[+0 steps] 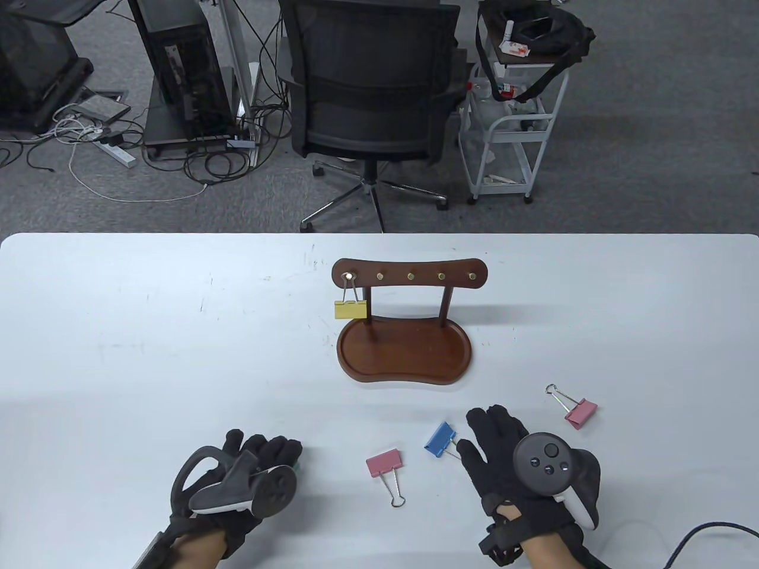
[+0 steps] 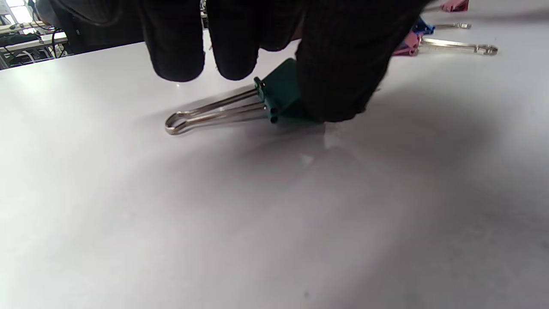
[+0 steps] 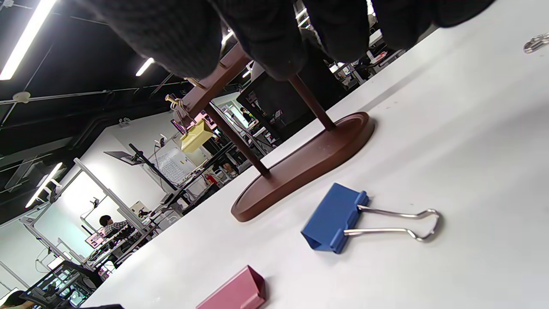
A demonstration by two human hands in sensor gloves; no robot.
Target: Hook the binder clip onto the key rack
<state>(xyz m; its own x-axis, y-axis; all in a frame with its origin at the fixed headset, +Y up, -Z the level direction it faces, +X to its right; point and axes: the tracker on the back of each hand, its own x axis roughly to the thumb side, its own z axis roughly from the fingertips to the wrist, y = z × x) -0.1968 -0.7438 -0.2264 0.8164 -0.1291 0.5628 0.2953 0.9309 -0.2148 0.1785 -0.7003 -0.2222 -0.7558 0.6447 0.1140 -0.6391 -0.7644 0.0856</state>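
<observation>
The wooden key rack (image 1: 409, 276) stands at mid-table, with a yellow binder clip (image 1: 351, 309) hanging from its leftmost hook. My left hand (image 1: 277, 449) is low over a green binder clip (image 2: 279, 95) that lies on the table; the thumb (image 2: 339, 77) touches its body, while the other fingers hang just above its wire handles. My right hand (image 1: 481, 431) is spread, palm down and empty, beside a blue binder clip (image 1: 440, 439) whose handles point under its fingers. The blue clip also shows in the right wrist view (image 3: 334, 219), lying flat.
Two pink binder clips lie on the table, one (image 1: 384, 463) between my hands and one (image 1: 581, 413) at the right. An office chair (image 1: 370, 89) and a white cart (image 1: 513, 118) stand beyond the far edge. A cable (image 1: 699, 533) trails at the bottom right.
</observation>
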